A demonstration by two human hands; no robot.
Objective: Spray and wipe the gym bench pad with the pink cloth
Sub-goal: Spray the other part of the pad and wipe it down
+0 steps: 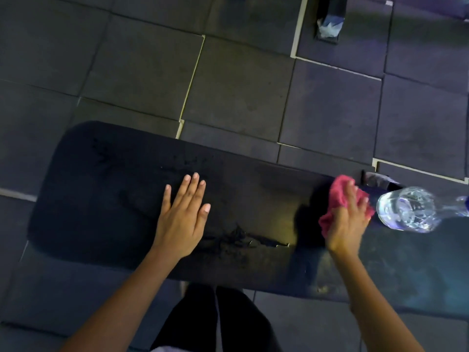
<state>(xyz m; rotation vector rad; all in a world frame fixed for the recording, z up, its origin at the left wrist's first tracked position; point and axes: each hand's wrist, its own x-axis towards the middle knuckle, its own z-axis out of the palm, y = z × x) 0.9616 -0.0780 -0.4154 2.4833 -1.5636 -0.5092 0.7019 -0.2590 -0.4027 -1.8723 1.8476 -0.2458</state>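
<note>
A person leans over a black gym bench pad [114,199] that runs left to right across a floor [228,85] of dark rubber tiles. The left hand [181,217] lies flat on the middle of the pad, its fingers [193,186] straight and close together, pointing to the far side, with the thumb held out to the right.

The right hand [347,219] presses the pink cloth [338,191] onto the right part of the pad. Its fingers [352,191] are stretched out and slightly spread over the bunched fabric, which shows at the far and left sides of the hand. This hand is somewhat blurred.

Just right of the cloth, a clear bottle [406,209] holding clear liquid sits at the right end of the bench, its base turned toward the camera. Its top runs out of view at the right edge.

A jagged tear [253,240] marks the pad's surface between the two hands, toward the near edge. The person's legs [215,321], in dark trousers, stand at the near side of the bench. On the far floor, a dark post [330,21] has pale plastic bunched at its foot.
</note>
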